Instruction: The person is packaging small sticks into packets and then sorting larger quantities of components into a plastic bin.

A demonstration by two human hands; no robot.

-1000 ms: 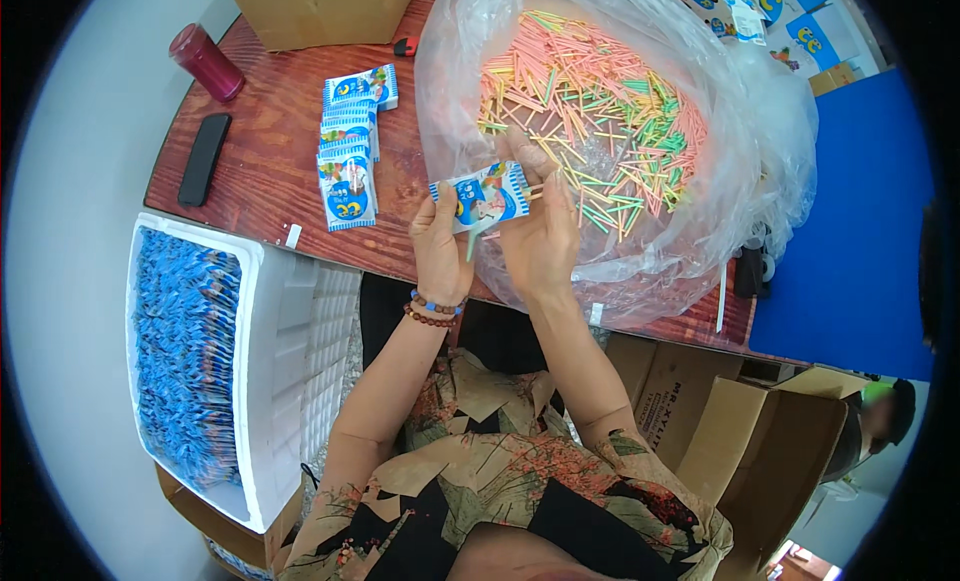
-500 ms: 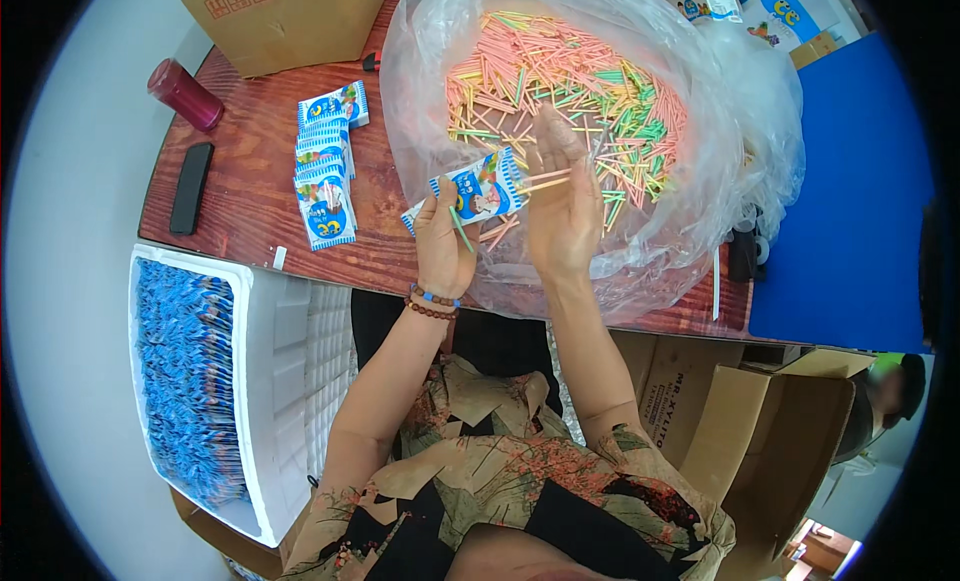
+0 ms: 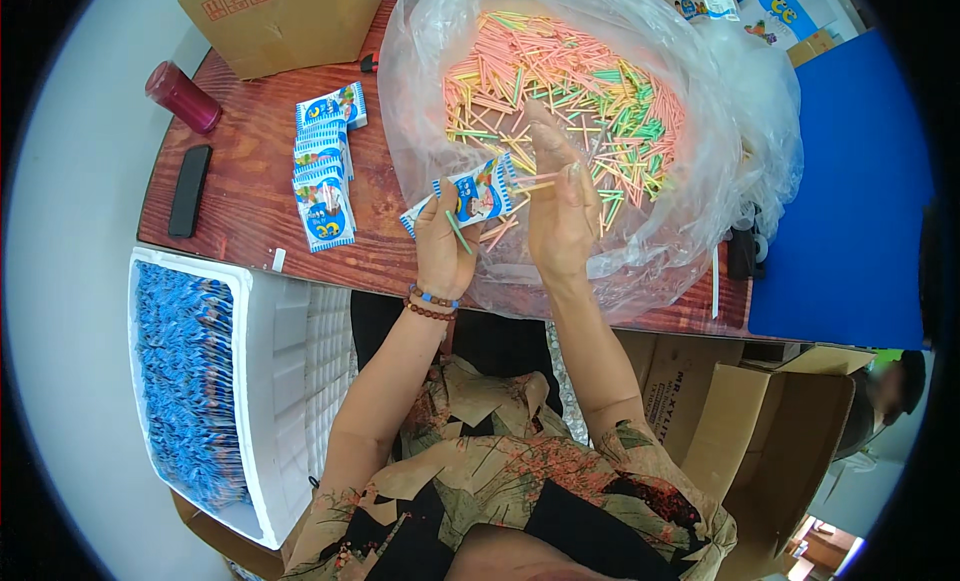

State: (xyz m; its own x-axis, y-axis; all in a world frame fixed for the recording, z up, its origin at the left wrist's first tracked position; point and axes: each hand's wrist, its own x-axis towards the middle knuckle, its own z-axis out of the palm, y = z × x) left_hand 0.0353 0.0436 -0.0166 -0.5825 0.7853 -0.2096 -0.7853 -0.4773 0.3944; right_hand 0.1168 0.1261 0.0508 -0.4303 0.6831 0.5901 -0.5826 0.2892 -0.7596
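Beside the crinkly clear bag (image 3: 720, 161) of thin bright sticks (image 3: 600, 91), the left hand (image 3: 445, 246) grips a glossy packet (image 3: 475, 193); the right hand (image 3: 558, 216) stands open, flat. Left of the bag, packets (image 3: 325, 176) lie stacked on the wooden table (image 3: 250, 211).

Small packing workshop: desk (image 3: 250, 206) w/ bulk bag of sticks (image 3: 600, 91), sachet stack (image 3: 323, 166), full foam crate (image 3: 262, 401), cartons (image 3: 770, 431).

- Blue-and-white sachet (image 3: 478, 193): rectangular, held in the left hand (image 3: 447, 246).
- Matching sachet row (image 3: 325, 168): overlapped on the counter (image 3: 250, 161).
- Blue packets (image 3: 185, 381): packed in white foam box (image 3: 270, 381).
- Brown carton (image 3: 280, 16): counter's far edge.
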